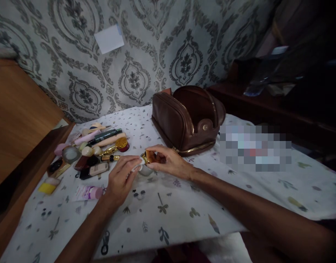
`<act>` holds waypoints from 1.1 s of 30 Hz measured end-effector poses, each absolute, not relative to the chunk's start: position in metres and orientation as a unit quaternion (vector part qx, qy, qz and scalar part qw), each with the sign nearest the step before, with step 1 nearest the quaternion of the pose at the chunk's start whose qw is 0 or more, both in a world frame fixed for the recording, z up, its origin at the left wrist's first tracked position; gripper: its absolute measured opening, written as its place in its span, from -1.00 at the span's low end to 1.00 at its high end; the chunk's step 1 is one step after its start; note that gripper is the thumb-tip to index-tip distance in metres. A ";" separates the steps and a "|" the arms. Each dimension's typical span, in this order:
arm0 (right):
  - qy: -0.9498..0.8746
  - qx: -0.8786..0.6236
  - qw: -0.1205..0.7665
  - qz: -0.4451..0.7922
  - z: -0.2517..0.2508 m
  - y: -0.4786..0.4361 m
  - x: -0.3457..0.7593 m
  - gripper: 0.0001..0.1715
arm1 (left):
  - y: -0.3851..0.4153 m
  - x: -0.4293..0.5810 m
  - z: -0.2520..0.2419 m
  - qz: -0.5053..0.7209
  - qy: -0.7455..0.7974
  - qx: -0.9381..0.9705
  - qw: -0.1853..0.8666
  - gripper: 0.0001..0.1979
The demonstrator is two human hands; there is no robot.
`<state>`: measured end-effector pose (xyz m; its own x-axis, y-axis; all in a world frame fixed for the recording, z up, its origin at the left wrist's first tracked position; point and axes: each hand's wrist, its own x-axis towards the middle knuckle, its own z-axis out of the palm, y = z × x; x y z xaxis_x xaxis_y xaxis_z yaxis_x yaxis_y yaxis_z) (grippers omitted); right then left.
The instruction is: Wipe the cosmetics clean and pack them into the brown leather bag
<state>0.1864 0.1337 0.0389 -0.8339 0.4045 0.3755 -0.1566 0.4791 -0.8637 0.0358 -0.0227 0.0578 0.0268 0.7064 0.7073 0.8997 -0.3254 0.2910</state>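
Observation:
My left hand (pixel 122 179) pinches a small white wipe (pixel 137 165) and presses it against a shiny gold round item, perhaps a lid or compact (pixel 146 157). That gold item is gripped by the fingers of my right hand (pixel 168 160), which cover part of it. Just beneath both hands a pale round object (pixel 146 171) shows in part; whether it touches the gold item I cannot tell. Left of my left hand lie a foundation bottle (pixel 98 170), a gold-and-black tube (pixel 110 158) and a red jar with a gold lid (pixel 122 144). A white-and-purple squeeze tube (pixel 88 192) lies nearer to me.
Behind my right hand stands an unzipped brown leather toiletry bag (pixel 170 120). Several more cosmetics, a pink tube (pixel 87 138) among them, and a yellow-and-white sponge (pixel 49 185) lie at left. A patterned white cloth (pixel 184 215) covers the table. One area at right is blurred out.

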 end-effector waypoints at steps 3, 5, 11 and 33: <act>-0.828 -0.054 0.278 0.484 0.038 0.136 0.187 -0.42 | -0.022 0.037 0.059 -0.387 -0.564 -0.718 0.128 -0.74; -0.829 -0.042 0.281 0.481 0.037 0.137 0.186 -0.48 | -0.023 0.035 0.060 -0.375 -0.570 -0.720 0.129 -0.74; -0.786 -0.061 0.255 0.559 0.037 0.140 0.186 -0.46 | -0.027 0.024 0.055 -0.359 -0.595 -0.711 0.108 -0.78; -0.829 -0.047 0.266 0.490 0.039 0.143 0.188 -0.41 | -0.013 0.036 0.076 -0.314 -0.547 -0.764 0.136 -0.77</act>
<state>0.1878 0.1432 0.0387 -0.8540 0.3390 0.3947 -0.1821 0.5159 -0.8371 0.0361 -0.0129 0.0759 0.2034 0.7500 0.6294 0.9214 -0.3640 0.1359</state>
